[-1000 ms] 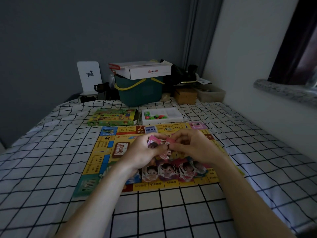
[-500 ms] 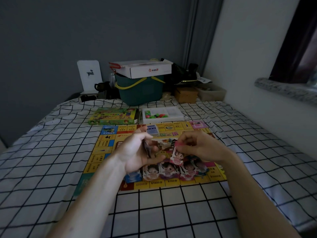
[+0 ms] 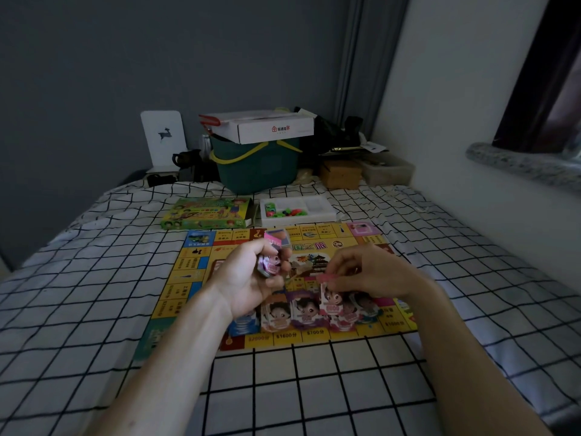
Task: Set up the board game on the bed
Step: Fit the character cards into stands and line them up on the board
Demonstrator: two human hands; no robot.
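A yellow game board (image 3: 188,272) lies flat on the checked bed sheet (image 3: 94,278). My left hand (image 3: 251,278) grips a small stack of pink character cards (image 3: 272,256) above the board's middle. My right hand (image 3: 374,272) pinches a single character card (image 3: 331,302) by its top edge, just over a row of several character cards (image 3: 301,311) laid along the board's near edge. Beyond the board sit the green game box (image 3: 206,212) and a white tray (image 3: 298,212) holding small coloured pieces.
At the head of the bed stand a dark green basket (image 3: 257,168) with a white carton (image 3: 261,127) on it, a white deer sign (image 3: 163,136), a brown box (image 3: 341,174) and a clear tub (image 3: 388,173). A wall and stone window ledge (image 3: 522,165) run along the right.
My hands have drawn apart. The right hand took one card from the stack and lowered it to the row at the near edge; the left hand lifted the stack slightly.
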